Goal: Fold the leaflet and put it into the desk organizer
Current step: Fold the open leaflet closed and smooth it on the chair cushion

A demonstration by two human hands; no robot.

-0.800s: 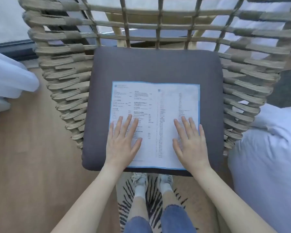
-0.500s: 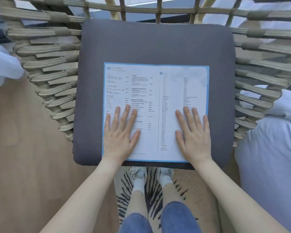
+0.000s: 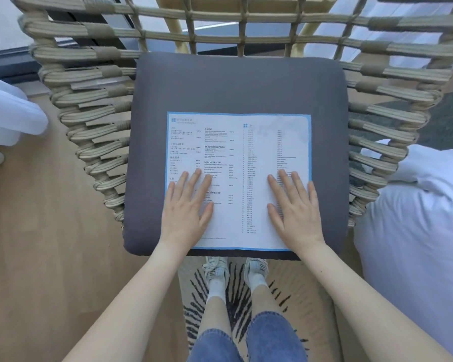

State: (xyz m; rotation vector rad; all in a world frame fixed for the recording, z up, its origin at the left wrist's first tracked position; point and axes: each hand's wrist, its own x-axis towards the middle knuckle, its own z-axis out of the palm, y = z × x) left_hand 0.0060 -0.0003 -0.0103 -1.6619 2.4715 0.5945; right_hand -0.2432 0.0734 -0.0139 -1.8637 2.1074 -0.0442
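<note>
A white leaflet (image 3: 239,152) with a blue border and printed text lies flat and unfolded on the dark grey seat cushion (image 3: 236,87) of a woven chair. My left hand (image 3: 187,207) rests palm down on the leaflet's lower left part, fingers spread. My right hand (image 3: 296,207) lies palm down on its lower right part, fingers spread too. Neither hand grips anything. No desk organizer is in view.
The chair's woven rope sides and back (image 3: 94,105) rise around the cushion. White bedding (image 3: 416,231) lies close on the right, white fabric (image 3: 8,113) on the left. Below are a wooden floor (image 3: 37,257), a striped rug (image 3: 236,296) and my legs and shoes.
The camera view has shifted slightly over the chair. Both hands stay flat on the leaflet in the same places; the leaflet has not moved.
</note>
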